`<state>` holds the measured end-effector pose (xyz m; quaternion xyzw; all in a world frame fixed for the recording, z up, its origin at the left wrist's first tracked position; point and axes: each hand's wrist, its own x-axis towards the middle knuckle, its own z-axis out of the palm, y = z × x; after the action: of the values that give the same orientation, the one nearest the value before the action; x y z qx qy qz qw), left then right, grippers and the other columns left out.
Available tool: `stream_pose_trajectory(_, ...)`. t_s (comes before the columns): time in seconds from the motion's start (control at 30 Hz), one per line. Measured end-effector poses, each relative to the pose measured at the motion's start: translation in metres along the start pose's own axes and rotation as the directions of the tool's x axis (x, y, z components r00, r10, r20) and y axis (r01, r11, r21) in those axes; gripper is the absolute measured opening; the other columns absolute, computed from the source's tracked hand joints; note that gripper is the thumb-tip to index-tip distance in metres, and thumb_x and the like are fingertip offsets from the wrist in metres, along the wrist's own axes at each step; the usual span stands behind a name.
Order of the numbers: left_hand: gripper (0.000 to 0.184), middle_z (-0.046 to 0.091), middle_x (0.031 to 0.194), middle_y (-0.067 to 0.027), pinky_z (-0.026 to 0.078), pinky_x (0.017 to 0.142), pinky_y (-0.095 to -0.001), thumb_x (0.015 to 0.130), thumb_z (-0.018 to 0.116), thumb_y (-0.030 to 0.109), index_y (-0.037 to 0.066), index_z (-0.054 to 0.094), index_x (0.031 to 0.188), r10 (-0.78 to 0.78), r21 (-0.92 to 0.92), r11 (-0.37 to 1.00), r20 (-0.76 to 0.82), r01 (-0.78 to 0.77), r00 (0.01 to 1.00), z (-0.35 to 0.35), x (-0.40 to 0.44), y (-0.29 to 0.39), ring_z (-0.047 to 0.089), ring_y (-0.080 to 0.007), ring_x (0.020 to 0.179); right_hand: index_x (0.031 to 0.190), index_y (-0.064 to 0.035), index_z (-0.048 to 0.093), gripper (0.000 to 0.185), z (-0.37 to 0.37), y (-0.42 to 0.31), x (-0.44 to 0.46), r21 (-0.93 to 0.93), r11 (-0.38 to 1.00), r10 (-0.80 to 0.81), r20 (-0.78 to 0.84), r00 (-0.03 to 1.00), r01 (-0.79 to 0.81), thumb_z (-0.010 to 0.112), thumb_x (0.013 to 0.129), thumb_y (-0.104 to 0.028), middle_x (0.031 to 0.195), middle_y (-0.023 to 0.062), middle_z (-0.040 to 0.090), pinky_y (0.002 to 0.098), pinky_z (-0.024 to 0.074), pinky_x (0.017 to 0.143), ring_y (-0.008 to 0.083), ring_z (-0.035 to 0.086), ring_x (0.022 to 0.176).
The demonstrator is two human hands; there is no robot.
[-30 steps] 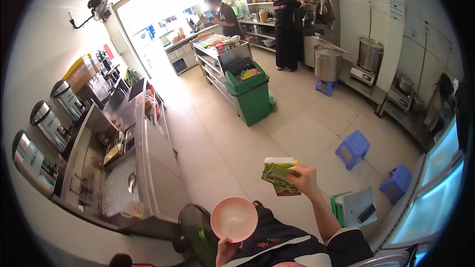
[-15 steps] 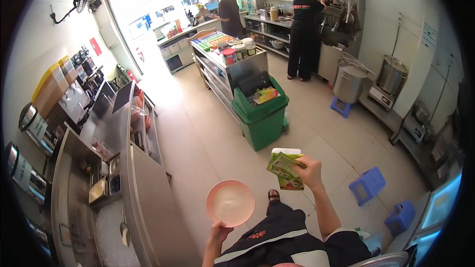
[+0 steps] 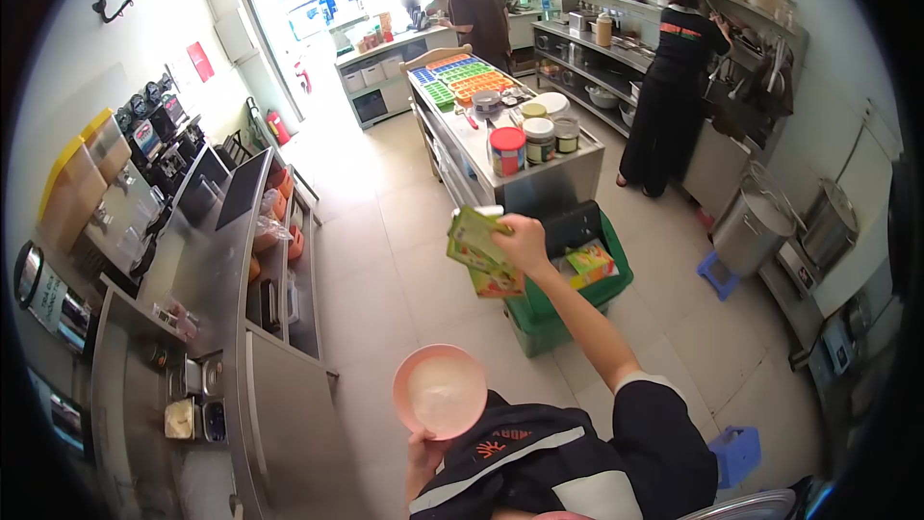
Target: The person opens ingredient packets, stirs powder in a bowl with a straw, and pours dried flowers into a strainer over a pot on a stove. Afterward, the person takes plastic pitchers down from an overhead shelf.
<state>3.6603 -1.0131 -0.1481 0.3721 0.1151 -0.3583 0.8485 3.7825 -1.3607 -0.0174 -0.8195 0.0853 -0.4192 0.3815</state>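
Head view: the left hand (image 3: 423, 455) pinched the near edge of a pink bowl (image 3: 400, 390) with whitish contents (image 3: 443, 395) near the dark clothing (image 3: 558, 453), while the outstretched right hand (image 3: 525, 246) pinched green packets (image 3: 472, 236) near a green bin (image 3: 551, 329) with colourful wrappers (image 3: 590, 265) inside.

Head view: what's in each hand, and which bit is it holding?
The left hand holds the pink bowl by its near rim; the right hand holds the green packets by their right side.
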Motion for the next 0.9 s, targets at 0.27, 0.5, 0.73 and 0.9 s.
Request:
stream_pose_trajectory(0.27,0.049,0.052,0.095,-0.0129,0.047,0.064,-0.0354,0.058,0.045,0.007,-0.002,0.041,0.106,-0.044,0.177,0.983,-0.044,0.051,0.998,0.02,0.195,0.137,0.054,-0.0261,0.082,0.08,-0.0039,0.063,0.026,0.152,0.1,0.218,0.075,0.962,0.272,-0.284,0.919,-0.261,0.059,0.062,-0.022,0.069,0.0149,0.06,0.0333,0.0446,0.059,0.0274,0.059,0.064)
stream_pose_trajectory(0.5,0.054,0.053,0.091,-0.0131,0.05,0.054,-0.0331,0.054,0.047,0.006,-0.001,0.04,0.107,-0.11,0.28,0.956,0.057,0.09,0.992,0.046,0.319,0.249,0.057,-0.0248,0.073,0.08,-0.0051,0.062,0.022,0.239,0.201,0.338,-0.229,0.938,0.135,-0.454,0.881,-0.261,0.057,0.065,-0.019,0.08,0.0118,0.06,0.0359,0.0444,0.066,0.0284,0.057,0.073)
stream_pose_trajectory(0.73,0.057,0.053,0.092,-0.0147,0.052,0.053,-0.0336,0.053,0.048,0.006,-0.003,0.038,0.108,-0.228,0.373,0.91,0.082,0.182,0.97,0.057,0.395,0.295,0.058,-0.0263,0.073,0.078,-0.0006,0.061,0.021,0.271,0.268,0.331,-0.231,0.905,0.19,-0.534,0.824,-0.358,0.058,0.063,-0.016,0.079,0.0149,0.059,0.035,0.0447,0.066,0.0294,0.057,0.072)
stream_pose_trajectory(0.9,0.06,0.051,0.095,-0.0143,0.051,0.064,-0.041,0.053,0.047,0.006,-0.001,0.036,0.111,-0.395,0.389,0.864,0.133,0.319,0.909,0.061,0.427,0.296,0.057,-0.0282,0.077,0.081,0.0002,0.059,0.019,0.212,0.217,0.255,-0.053,0.921,0.283,-0.59,0.757,-0.385,0.061,0.066,-0.012,0.078,0.01,0.059,0.0277,0.0435,0.066,0.0188,0.057,0.072)
